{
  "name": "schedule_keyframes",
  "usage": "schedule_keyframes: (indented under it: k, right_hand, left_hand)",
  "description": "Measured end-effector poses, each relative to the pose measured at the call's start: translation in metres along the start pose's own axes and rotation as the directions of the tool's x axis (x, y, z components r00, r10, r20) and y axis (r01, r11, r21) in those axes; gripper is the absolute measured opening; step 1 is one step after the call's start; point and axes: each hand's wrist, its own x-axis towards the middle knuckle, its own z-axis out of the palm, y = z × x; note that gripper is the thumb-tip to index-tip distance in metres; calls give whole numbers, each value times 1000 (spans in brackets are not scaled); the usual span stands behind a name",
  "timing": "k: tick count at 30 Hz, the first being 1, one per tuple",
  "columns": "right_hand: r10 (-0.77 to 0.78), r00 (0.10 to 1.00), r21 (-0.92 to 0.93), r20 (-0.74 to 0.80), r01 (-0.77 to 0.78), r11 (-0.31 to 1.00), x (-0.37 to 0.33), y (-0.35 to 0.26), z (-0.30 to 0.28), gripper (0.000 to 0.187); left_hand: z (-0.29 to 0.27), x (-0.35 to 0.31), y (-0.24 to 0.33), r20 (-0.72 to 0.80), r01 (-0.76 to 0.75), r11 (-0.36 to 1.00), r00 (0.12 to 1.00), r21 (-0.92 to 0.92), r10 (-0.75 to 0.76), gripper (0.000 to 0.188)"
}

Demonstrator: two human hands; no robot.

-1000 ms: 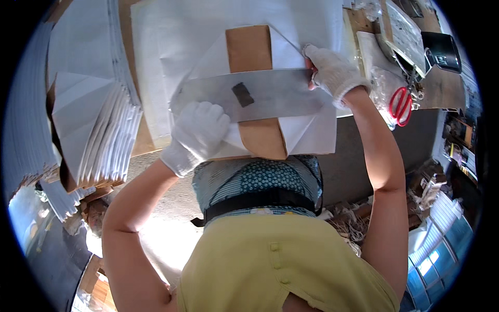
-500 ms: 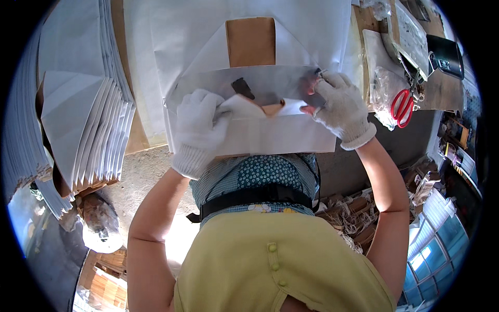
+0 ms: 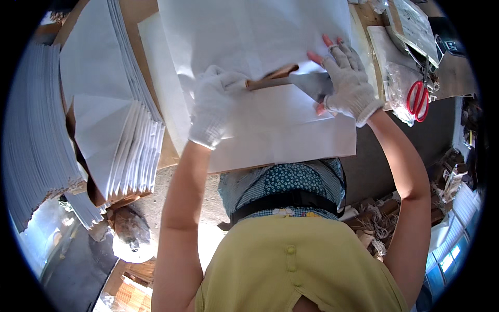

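A large white paper bag [image 3: 280, 122] with a brown inner side lies flat on the table in front of me. Its near end is partly folded, and a raised flap shows a brown edge at the middle. My left hand [image 3: 214, 101], in a white knit glove, is curled at the left part of that flap; its fingertips are partly hidden. My right hand [image 3: 347, 78], in a similar glove with bare fingertips, lies spread over the right part of the bag. Its thumb is by the fold's right corner, and a shadowed gap shows beside it.
At the left stand a tall stack of white paper sheets [image 3: 34, 119] and a fanned stack of folded white paper [image 3: 109, 122]. Red-handled scissors [image 3: 417, 101] hang by a clear plastic bag [image 3: 399, 86] at the right. Cardboard scraps and cords [image 3: 379, 221] lie on the floor.
The near flap has swung up and away from me, covering the brown patch seen before. My right hand has let go of the paper and spread its fingers. The whole view has shifted slightly.
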Motion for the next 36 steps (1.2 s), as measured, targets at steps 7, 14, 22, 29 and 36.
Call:
schedule_keyframes:
  k: [7, 14, 22, 29, 36]
  right_hand:
    - [-109, 987, 56, -120, 116, 992, -33, 7, 30, 66]
    - [-327, 873, 190, -362, 412, 891, -12, -8, 50, 45]
    - [-229, 888, 201, -398, 328, 923, 8, -71, 46, 40]
    - [-212, 884, 166, -416, 303, 938, 14, -78, 46, 41]
    - [-331, 851, 37, -408, 377, 925, -10, 25, 38, 44]
  left_hand:
    - [24, -28, 2, -133, -163, 986, 977, 28, 165, 26]
    - [9, -35, 20, 227, -249, 967, 940, -61, 256, 19]
    - [30, -38, -10, -207, -316, 780, 849, 541, 487, 44]
    - [39, -28, 10, -200, -406, 742, 792, 533, 577, 35]
    - [-27, -64, -51, -303, -227, 909, 891, 351, 339, 32]
